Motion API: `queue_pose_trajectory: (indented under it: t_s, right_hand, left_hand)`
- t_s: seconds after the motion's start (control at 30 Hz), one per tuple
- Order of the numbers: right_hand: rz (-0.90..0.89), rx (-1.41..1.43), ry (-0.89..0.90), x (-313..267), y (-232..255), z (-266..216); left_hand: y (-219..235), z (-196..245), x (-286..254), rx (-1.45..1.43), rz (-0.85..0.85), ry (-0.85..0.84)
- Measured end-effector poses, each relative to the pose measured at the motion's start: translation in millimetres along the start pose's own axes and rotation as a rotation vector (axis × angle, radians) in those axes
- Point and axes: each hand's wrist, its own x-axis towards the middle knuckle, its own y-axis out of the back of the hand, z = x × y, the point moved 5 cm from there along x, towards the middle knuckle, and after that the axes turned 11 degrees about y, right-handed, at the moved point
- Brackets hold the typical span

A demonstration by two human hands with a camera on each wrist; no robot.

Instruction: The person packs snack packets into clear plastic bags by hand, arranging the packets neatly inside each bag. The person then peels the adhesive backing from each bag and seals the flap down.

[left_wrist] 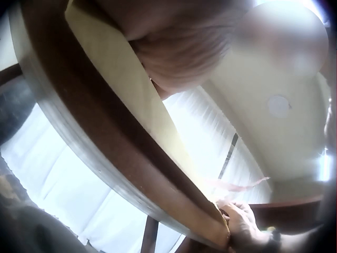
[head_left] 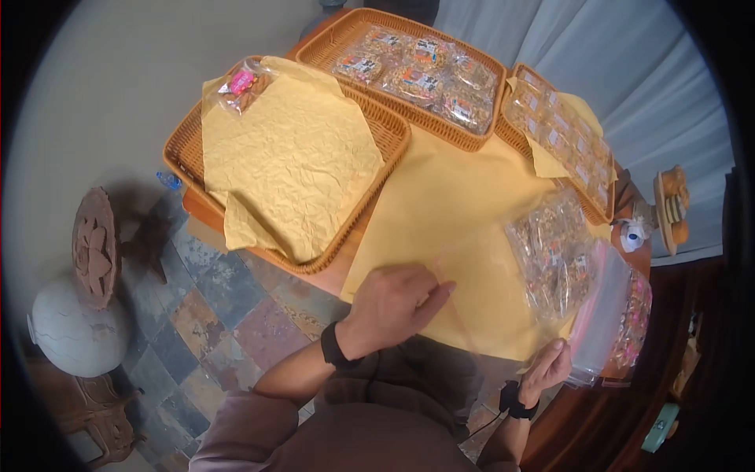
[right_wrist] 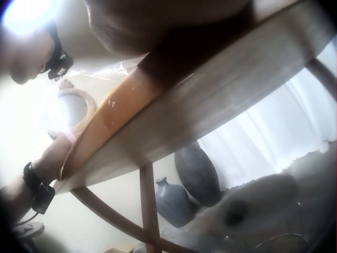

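A clear plastic bag (head_left: 484,303) with a faint pink edge stretches between my two hands, low over the yellow paper (head_left: 448,197). At its left side my left hand (head_left: 393,307) pinches it with curled fingers, thumb pointing right. My right hand (head_left: 546,366) grips the bag's near right corner by the table edge. In the left wrist view, a pink strip (left_wrist: 245,185) rises beside the right hand. A heap of clear snack packets (head_left: 554,259) lies just beyond the bag. Right of it is a stack of clear bags with pink edges (head_left: 602,315).
A wicker basket (head_left: 185,149) at left, lined with crumpled paper, holds one pink-labelled packet (head_left: 244,82). Another basket (head_left: 472,141) of wrapped snacks stands at the back, and a third basket (head_left: 602,212) of small packets at right. Pink-labelled packets (head_left: 635,318) lie at the right edge.
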Motion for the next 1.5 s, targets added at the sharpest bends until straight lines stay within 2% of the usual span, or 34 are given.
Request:
queue_pose_trajectory:
  t_s: [0.23, 0.33, 0.37, 0.43, 0.53, 0.57, 0.63, 0.67, 0.73, 0.77, 0.83, 0.87, 0.93, 0.97, 1.03, 1.07, 1.13, 1.17, 1.23, 1.27, 1.33, 1.37, 1.43, 1.5]
  right_hand:
    - [-0.013, -0.137, 0.027, 3.4, -3.4, -10.6]
    - [-0.06, -0.127, 0.053, -6.0, 0.2, -0.9]
    - [-0.061, -0.152, 0.038, -4.7, -2.4, -8.7]
    - [0.048, -0.033, -0.057, -1.8, -6.3, -15.7]
    - [0.074, -0.003, -0.111, -13.3, -0.1, -8.3]
    - [0.098, 0.024, -0.116, -13.8, -0.9, -9.4]
    - [0.078, 0.017, -0.039, -12.1, -1.9, -11.0]
    - [0.09, -0.003, -0.01, -8.4, -6.3, -16.3]
    - [0.076, 0.04, 0.055, -7.9, -6.6, -12.9]
    - [0.052, 0.011, 0.083, -9.7, -5.7, -9.0]
    - [-0.07, -0.136, 0.295, -1.9, -2.6, -15.0]
    - [-0.06, -0.133, 0.285, 2.5, -1.3, -17.1]
    - [-0.106, -0.247, 0.382, 12.0, -7.2, -30.0]
    - [-0.088, -0.241, 0.372, 16.3, -4.3, -33.4]
    - [-0.221, -0.22, 0.449, 25.4, -8.7, -43.4]
    - [-0.195, -0.213, 0.445, 32.3, -7.1, -49.2]
    - [-0.404, -0.194, 0.431, 39.6, -17.1, -60.2]
    - [-0.386, -0.191, 0.424, 44.6, -18.7, -63.1]
    - [-0.493, -0.223, 0.442, 53.0, -27.3, -66.7]
    - [-0.474, -0.223, 0.451, 55.7, -28.2, -67.0]
    - [-0.49, -0.228, 0.461, 51.7, -33.6, -62.9]
    - [-0.475, -0.227, 0.466, 50.1, -32.6, -60.0]
    - [-0.437, -0.234, 0.514, 43.2, -29.8, -56.6]
    - [-0.383, -0.206, 0.529, 36.5, -25.4, -50.4]
  left_hand:
    - [-0.4, 0.1, 2.2, 0.013, -0.143, -0.043]
    - [-2.9, -2.1, 4.3, -0.002, -0.2, -0.052]
    - [-2.5, -2.1, 4.4, -0.01, -0.164, -0.067]
    - [-4.1, -0.7, 2.2, -0.051, -0.173, -0.08]
    - [-2.2, -4.3, 0.1, -0.011, -0.242, 0.002]
    - [1.1, 0.4, 1.0, -0.034, -0.147, -0.066]
    - [2.7, -0.3, -1.0, -0.031, -0.2, 0.037]
    - [1.3, 1.1, -3.6, -0.042, -0.22, 0.031]
    - [2.8, -4.1, -6.4, -0.078, -0.152, 0.173]
    - [0.1, -7.7, -9.1, -0.076, -0.155, 0.165]
    - [-0.4, -22.7, -15.9, -0.319, -0.025, 0.211]
    - [-2.7, -22.7, -15.9, -0.309, -0.032, 0.203]
    - [1.5, -20.0, -9.7, -0.448, 0.164, 0.148]
    - [0.6, -17.4, -6.3, -0.435, 0.156, 0.131]
    - [2.2, -17.7, 6.0, -0.391, 0.186, 0.224]
    - [4.6, -13.2, 16.8, -0.378, 0.182, 0.2]
    - [-1.7, -9.1, 42.9, -0.395, -0.008, 0.387]
    - [-3.8, 0.5, 57.3, -0.384, -0.014, 0.373]
    - [-27.9, 7.1, 80.6, -0.465, -0.31, 0.687]
    - [-32.4, 9.4, 97.0, -0.462, -0.304, 0.667]
    - [-54.3, 3.9, 111.6, -0.382, -0.578, 0.831]
    - [-59.3, 9.2, 119.9, -0.377, -0.574, 0.817]
    - [-70.1, 13.7, 123.8, -0.102, -0.658, 0.861]
    - [-75.5, 17.5, 127.5, -0.032, -0.684, 0.835]
